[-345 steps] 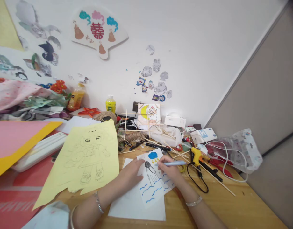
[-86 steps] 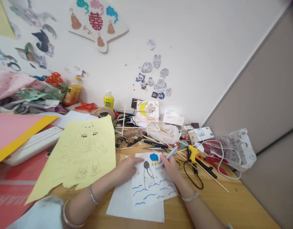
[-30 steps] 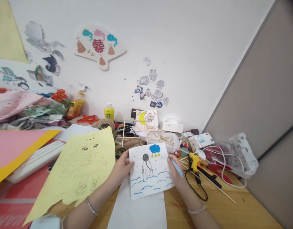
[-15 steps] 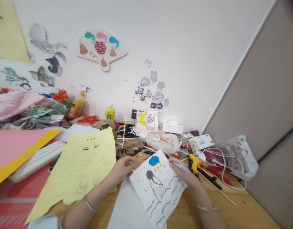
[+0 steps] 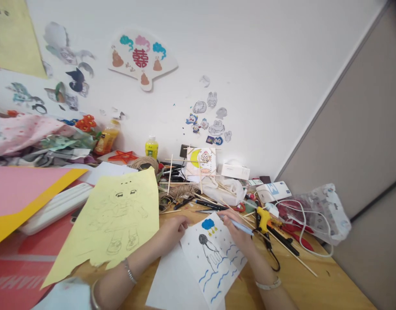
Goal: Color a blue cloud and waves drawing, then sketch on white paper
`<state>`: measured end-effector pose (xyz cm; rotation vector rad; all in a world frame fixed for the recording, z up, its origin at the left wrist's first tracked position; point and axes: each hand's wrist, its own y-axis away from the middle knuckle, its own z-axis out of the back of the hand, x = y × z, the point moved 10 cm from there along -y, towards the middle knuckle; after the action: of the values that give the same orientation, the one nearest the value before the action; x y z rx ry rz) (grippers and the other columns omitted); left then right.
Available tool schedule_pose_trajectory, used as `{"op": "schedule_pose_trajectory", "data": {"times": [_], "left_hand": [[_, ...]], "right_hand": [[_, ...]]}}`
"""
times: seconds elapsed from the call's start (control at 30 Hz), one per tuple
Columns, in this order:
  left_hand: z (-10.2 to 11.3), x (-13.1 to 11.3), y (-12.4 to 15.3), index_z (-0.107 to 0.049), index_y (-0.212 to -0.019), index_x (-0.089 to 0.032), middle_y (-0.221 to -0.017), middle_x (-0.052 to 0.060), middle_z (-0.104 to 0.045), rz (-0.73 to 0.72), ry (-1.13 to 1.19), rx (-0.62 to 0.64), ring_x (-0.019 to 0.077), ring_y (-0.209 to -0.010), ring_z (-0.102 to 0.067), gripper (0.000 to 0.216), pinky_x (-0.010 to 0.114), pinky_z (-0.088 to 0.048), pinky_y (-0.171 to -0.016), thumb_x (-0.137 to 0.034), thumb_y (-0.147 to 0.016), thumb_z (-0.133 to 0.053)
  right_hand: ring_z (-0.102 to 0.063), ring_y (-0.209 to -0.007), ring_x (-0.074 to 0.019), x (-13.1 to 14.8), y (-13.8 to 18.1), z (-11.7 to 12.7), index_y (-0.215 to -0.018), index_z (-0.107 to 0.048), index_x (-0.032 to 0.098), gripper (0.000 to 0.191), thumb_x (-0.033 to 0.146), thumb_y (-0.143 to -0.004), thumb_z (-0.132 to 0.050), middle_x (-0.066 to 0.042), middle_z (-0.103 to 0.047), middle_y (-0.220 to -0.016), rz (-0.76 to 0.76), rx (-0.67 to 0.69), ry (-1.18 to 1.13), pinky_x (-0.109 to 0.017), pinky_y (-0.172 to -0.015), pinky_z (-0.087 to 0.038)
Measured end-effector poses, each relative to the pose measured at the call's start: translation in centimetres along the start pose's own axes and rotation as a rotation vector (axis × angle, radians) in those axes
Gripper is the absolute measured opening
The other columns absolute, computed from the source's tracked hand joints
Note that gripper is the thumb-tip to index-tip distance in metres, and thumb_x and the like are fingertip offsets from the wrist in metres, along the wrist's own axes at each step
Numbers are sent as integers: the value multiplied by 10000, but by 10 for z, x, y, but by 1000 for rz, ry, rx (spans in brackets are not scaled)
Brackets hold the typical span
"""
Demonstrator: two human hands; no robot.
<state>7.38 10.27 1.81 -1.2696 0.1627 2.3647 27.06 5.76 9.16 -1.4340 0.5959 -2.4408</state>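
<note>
A white sheet with a drawing lies tilted on the wooden table, showing a blue cloud, a grey-headed figure and blue waves. At its upper left edge my left hand is closed, fingers curled and thumb at the paper's margin. My right hand rests over the drawing's upper right edge, wrapped round a light-blue pen. The pen's tip is near the top corner of the sheet, beside the cloud. Beneath the drawing, a plain white sheet sticks out on the left.
On the left lie a yellow sheet with a pencil figure and a white case. Behind the drawing are wooden sticks, twine and pens. A yellow glue gun, white cable and plastic bag sit right.
The drawing has come down flatter toward the table. My right hand has shifted left and up along its edge with the pen. My left hand stays by the left edge.
</note>
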Motion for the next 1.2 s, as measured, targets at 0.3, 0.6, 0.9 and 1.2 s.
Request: {"op": "schedule_pose_trajectory", "data": {"times": [0.3,0.6,0.9,1.2], "left_hand": [[1,16,-9,-603,-1077,-145,-1054,60,-619,-18,-78,-64,198,-873,-627,208,380,-530,-759,-300,-938,-594],[-2,7,-4,-602,-1079,-146,-1053,61,-618,-21,-156,-35,197,-873,-626,211,382,-531,-759,-303,-937,-595],[-2,-2,1,-607,-1046,-144,-1008,52,-624,-22,-194,-25,184,-833,-626,200,368,-529,-740,-314,-940,-589],[-5,-5,4,-606,-1065,-147,-1045,60,-622,-26,-294,-10,197,-880,-625,198,386,-527,-770,-300,-940,-590]], "right_hand": [[-487,-514,-123,-2,-6,-87,-656,-548,214,185,339,-783,-599,55,-544,-541,-118,274,-146,-221,-505,-365],[-407,-436,-108,-34,-8,-113,-577,-425,228,303,394,-778,-578,78,-443,-437,-167,194,-213,-212,-456,-330],[-432,-448,-117,-37,-5,-114,-591,-429,233,295,407,-791,-559,69,-474,-451,-173,229,-229,-214,-468,-341],[-435,-493,-136,-20,-7,-113,-528,-424,236,291,333,-779,-536,54,-453,-463,-89,243,-137,-244,-534,-346]]}}
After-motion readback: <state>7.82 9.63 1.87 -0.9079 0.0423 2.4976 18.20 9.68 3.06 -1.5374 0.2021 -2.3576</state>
